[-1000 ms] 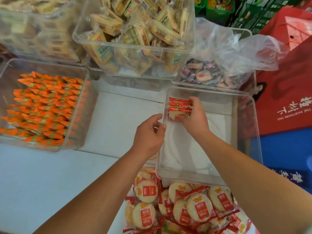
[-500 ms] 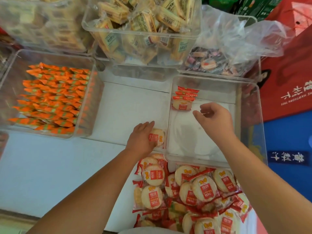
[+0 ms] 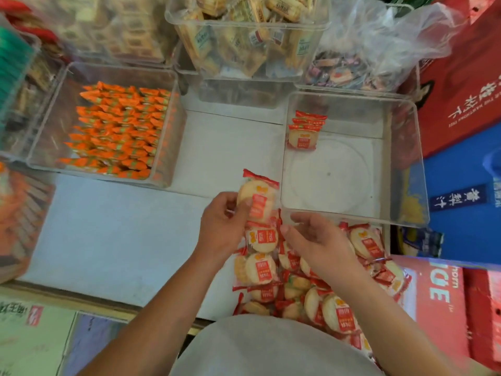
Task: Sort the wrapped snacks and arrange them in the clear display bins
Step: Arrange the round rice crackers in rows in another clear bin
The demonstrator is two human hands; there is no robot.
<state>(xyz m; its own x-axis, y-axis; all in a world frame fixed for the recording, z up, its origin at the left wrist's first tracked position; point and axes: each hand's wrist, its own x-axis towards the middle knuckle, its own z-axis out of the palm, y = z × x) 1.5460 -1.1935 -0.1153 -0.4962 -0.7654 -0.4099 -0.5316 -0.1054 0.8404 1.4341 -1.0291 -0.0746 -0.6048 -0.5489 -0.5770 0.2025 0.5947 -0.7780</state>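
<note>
White counter [image 3: 113,240]: left grip [image 3: 221,226] pinches 1 cracker pack [image 3: 257,198], right grip [image 3: 315,240] spread; 3 packs [image 3: 305,131] binned.

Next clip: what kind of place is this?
Probably a snack shop's display counter: clear bins of wrapped sweets such as the orange candies, loose rice crackers, and red gift cartons alongside.

The rice cracker packet [image 3: 257,198] in the left hand [image 3: 221,229] is pale cream with a red label and red crimped edge — matching the loose packets [image 3: 306,283] below. The clear bin [image 3: 406,164] holds red-topped packets [image 3: 305,131]; the neighbouring bin's snacks [image 3: 116,131] are orange with green bands — on a white tabletop [image 3: 113,234].
</note>
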